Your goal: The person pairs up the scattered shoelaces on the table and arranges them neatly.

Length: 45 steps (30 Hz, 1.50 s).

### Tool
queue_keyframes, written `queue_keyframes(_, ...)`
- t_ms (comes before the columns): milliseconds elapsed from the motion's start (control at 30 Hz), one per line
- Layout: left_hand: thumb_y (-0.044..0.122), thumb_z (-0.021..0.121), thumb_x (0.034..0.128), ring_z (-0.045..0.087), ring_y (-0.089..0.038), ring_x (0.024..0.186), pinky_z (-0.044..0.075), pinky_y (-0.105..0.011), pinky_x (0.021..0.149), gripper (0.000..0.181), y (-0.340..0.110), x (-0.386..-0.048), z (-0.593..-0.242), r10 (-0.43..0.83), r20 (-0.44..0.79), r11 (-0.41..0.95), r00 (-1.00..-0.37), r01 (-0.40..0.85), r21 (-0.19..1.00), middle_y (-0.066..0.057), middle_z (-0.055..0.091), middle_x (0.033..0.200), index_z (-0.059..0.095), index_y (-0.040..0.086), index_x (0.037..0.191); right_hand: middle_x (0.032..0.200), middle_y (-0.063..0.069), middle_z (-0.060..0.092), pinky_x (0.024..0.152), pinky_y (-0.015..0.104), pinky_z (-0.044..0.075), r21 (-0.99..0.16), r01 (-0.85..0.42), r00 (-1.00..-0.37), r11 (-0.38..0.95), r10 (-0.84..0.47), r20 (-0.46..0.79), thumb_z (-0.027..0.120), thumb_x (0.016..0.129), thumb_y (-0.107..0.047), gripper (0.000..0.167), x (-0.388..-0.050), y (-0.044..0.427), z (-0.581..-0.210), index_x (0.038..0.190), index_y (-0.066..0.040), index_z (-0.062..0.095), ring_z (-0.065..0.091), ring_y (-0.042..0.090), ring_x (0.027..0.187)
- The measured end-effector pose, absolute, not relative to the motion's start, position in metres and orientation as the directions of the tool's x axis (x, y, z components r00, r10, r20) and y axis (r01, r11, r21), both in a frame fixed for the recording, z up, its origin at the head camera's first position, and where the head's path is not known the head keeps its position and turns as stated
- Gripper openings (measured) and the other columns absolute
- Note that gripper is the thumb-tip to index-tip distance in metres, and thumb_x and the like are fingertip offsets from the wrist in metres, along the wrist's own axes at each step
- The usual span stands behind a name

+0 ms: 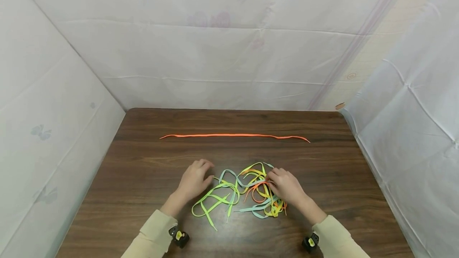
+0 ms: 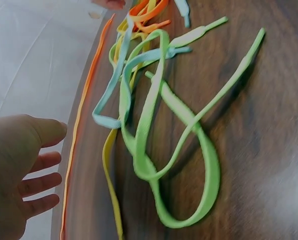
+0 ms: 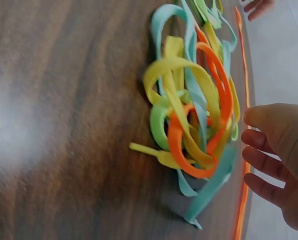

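Note:
Flat shoelaces lie in a loose tangle between the two hands. On its left side a lime-green lace (image 2: 212, 172) spreads in wide loops, and a yellow lace (image 2: 108, 165) reaches out beside it. The right side is a denser heap of yellow, orange (image 3: 175, 142) and light-blue laces (image 3: 214, 185). My left hand (image 1: 195, 180) hovers at the left edge of the tangle, fingers apart and holding nothing. Over the right edge of the heap is my right hand (image 1: 287, 186); its fingers look loosely bent, with no lace gripped in the right wrist view.
A single orange shoelace (image 1: 229, 135) lies stretched nearly straight across the far part of the brown wooden table (image 1: 143, 194). White sheeting (image 1: 229, 59) hangs behind the table and along both sides. Black wrist cameras (image 1: 179, 237) sit at the sleeves.

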State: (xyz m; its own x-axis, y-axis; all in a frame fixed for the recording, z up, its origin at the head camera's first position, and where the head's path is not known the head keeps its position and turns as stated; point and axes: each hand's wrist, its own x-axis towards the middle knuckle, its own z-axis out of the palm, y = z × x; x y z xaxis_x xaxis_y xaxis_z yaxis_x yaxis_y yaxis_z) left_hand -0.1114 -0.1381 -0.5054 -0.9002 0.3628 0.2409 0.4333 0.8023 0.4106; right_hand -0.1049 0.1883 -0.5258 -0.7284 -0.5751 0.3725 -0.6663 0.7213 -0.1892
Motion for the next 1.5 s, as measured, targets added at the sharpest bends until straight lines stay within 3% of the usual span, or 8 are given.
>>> queue_keyframes(867,0.019,0.072,0.0767,0.056,-0.019,0.089,0.047,-0.036,0.077,0.025,-0.097,-0.091,-0.521,0.487,0.287,0.767,-0.825,0.561,0.311,0.0,0.061,0.098,0.066,0.012,0.099,0.072,-0.005,0.053,0.052,0.025,0.04,-0.096,-0.591,-0.775,0.801,-0.531,0.341,0.075,0.076,-0.017,0.014,-0.103,0.181,-0.544,0.078,-0.015,0.061,0.048,0.01,0.06)
queue_keyframes(1500,0.019,0.07,0.0787,0.056,-0.017,0.083,0.046,-0.034,0.071,0.022,-0.081,-0.088,-0.518,0.515,0.275,0.735,-0.812,0.583,0.345,0.001,0.062,0.097,0.065,0.012,0.099,0.064,-0.01,0.049,0.049,0.02,0.031,-0.173,-0.566,-0.801,0.806,-0.488,0.348,0.072,0.077,-0.014,0.016,-0.1,0.181,-0.525,0.074,-0.017,0.056,0.038,0.003,0.052)
